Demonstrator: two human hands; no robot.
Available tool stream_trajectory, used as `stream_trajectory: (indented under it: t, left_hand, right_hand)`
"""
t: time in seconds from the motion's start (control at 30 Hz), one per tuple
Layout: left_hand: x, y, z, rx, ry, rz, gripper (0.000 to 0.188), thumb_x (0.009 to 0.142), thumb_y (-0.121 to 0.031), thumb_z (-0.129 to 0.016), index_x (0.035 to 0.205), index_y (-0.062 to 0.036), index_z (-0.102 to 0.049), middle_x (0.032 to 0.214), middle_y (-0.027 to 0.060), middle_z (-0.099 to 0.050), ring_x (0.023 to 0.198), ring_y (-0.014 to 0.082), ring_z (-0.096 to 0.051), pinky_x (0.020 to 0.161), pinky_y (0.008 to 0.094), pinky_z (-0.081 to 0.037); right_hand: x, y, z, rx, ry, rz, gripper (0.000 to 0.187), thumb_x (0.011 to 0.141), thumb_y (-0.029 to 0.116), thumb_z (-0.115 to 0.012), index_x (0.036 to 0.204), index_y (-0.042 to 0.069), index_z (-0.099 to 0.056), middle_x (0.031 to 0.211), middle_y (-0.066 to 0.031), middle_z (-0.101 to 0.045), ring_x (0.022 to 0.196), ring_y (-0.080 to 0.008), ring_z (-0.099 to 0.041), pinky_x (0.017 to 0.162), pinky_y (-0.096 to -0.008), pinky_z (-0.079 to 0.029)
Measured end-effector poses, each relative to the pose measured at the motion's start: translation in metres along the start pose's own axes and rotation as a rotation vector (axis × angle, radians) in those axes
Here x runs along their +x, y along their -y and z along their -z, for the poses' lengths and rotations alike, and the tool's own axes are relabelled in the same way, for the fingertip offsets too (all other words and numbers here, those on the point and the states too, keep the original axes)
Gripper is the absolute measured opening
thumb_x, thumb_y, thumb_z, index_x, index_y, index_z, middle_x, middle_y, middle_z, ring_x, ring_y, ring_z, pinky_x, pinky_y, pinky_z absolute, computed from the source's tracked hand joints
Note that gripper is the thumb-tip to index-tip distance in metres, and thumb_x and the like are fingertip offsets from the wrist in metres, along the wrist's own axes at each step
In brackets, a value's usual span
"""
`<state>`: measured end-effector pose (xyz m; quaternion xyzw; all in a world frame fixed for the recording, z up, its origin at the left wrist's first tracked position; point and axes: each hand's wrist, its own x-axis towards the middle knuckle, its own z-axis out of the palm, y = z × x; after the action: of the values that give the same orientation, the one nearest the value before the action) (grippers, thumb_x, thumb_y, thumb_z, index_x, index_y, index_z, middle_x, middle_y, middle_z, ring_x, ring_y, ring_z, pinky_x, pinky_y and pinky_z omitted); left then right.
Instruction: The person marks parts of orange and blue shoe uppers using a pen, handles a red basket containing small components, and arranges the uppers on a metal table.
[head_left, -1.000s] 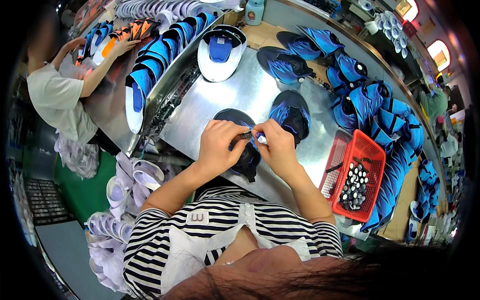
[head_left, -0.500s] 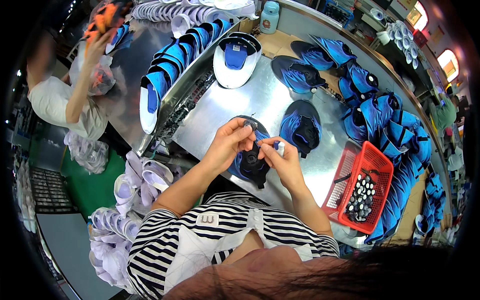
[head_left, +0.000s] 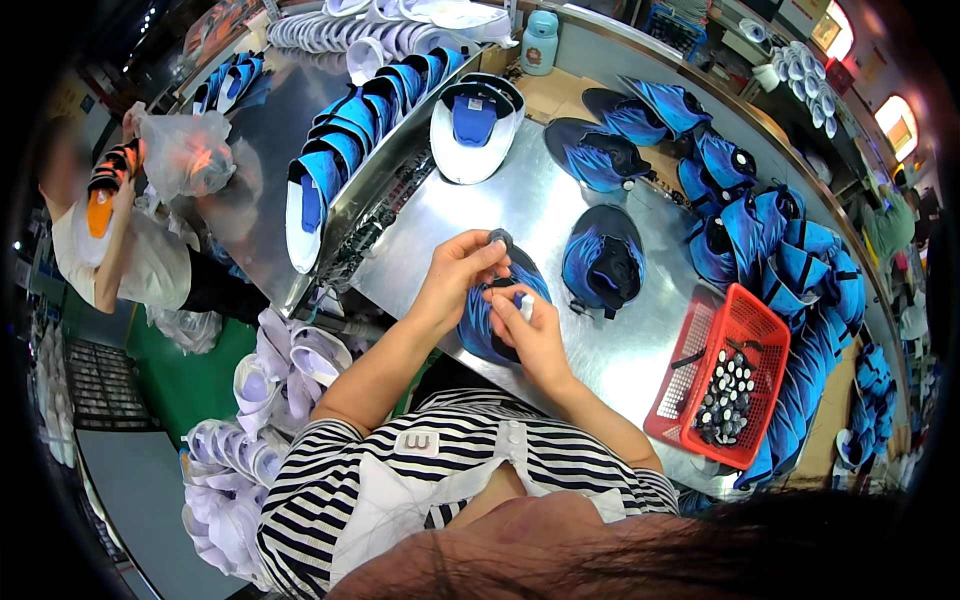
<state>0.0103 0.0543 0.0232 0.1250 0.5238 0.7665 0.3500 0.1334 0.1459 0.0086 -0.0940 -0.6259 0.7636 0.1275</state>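
Both my hands are over a blue and black shoe upper (head_left: 477, 325) on the metal table (head_left: 400, 270). My left hand (head_left: 460, 275) pinches a small dark round dial (head_left: 501, 237) above the upper's far end. Close by on the right, my right hand (head_left: 535, 335) has its thumb and fingertips pressed together near the middle of the upper; a small white and blue piece (head_left: 525, 301), like a capped pen, is held in its curled fingers. Whatever sits in the fingertip pinch is too small to make out. Another blue and black upper (head_left: 605, 258) lies just right of my hands.
A red basket (head_left: 735, 292) with several dark and white dials stands at the right. Piled uppers (head_left: 800, 270) line the right edge. A white upper (head_left: 478, 155) and row of uppers (head_left: 365, 105) are beyond. At far left, a person (head_left: 110, 240) handles an orange and black upper.
My right hand has moved slightly left and down, closer to my left hand. The co-worker has lowered an orange and black upper. My left hand still holds the dial.
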Motion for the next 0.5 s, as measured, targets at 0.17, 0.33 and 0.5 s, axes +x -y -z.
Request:
stream_trajectory:
  t: [0.17, 0.33, 0.5]
  left_hand:
    - [0.024, 0.028, -0.002, -0.017, 0.022, 0.031, 0.017, 0.091, -0.014, -0.065, 0.103, -0.0021, -0.064, 0.086, 0.0059, -0.067, 0.077, 0.0128, -0.062, 0.070, 0.0232, -0.047]
    - [0.044, 0.056, -0.004, 0.083, -0.080, -0.129, 0.017, 0.089, -0.007, -0.065, 0.103, 0.0015, -0.064, 0.088, 0.0069, -0.068, 0.081, 0.0109, -0.063, 0.072, 0.0234, -0.048]
    - [0.046, 0.051, -0.001, 0.564, -0.141, -0.712, 0.021, 0.080, 0.002, -0.068, 0.101, -0.0017, -0.065, 0.088, 0.0055, -0.066, 0.078, 0.0150, -0.061, 0.074, 0.0257, -0.048]
  right_hand:
    - [-0.004, -0.034, -0.007, -0.474, -0.108, 0.367, 0.008, 0.090, 0.003, -0.062, 0.097, -0.001, -0.063, 0.075, -0.0126, -0.066, 0.060, -0.0179, -0.061, 0.060, -0.0286, -0.048]
    - [-0.013, -0.049, -0.006, -0.437, -0.132, 0.277, 0.009, 0.090, 0.004, -0.061, 0.098, 0.001, -0.062, 0.072, -0.0142, -0.064, 0.052, -0.0256, -0.063, 0.049, -0.0326, -0.045]
    - [-0.016, -0.045, -0.009, -0.496, -0.136, 0.275, 0.015, 0.093, 0.009, -0.062, 0.104, 0.001, -0.063, 0.073, -0.0149, -0.065, 0.056, -0.0225, -0.064, 0.054, -0.0318, -0.048]
